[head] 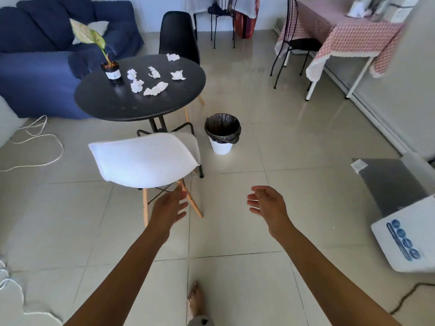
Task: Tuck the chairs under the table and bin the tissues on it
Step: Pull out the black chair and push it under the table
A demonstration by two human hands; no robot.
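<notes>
While both arms reach forward over the tiled floor, nothing is gripped. Far left: blue sofa [35,55] behind the round black table [106,104], white cord [35,147] looped on the floor below it. On the table, left part: potted plant [112,71], upright. Right of the pot, six crumpled tissues [155,88] scattered over the tabletop, none touching the pot, the farthest one near the back edge. White chair [143,158] stands on the near side of the table, pulled out, seat clear of the tabletop, wooden legs showing. Black chair [177,34] on the far side, backrest up against the table's rear edge; can't tell how far its seat sits under. Left hand [168,208] sits just below the white chair's seat in view, overlapping one wooden leg, fingers spread, empty; contact with the leg can't be told. Bin [222,135], white with black liner, stands on the floor just right of the table base, near the white chair. Right hand [268,205] is right of that, over bare floor, fingers loosely apart, palm turned inward, empty. Far right: wire chair [296,43] at a table with a pink checked cloth [341,36].
</notes>
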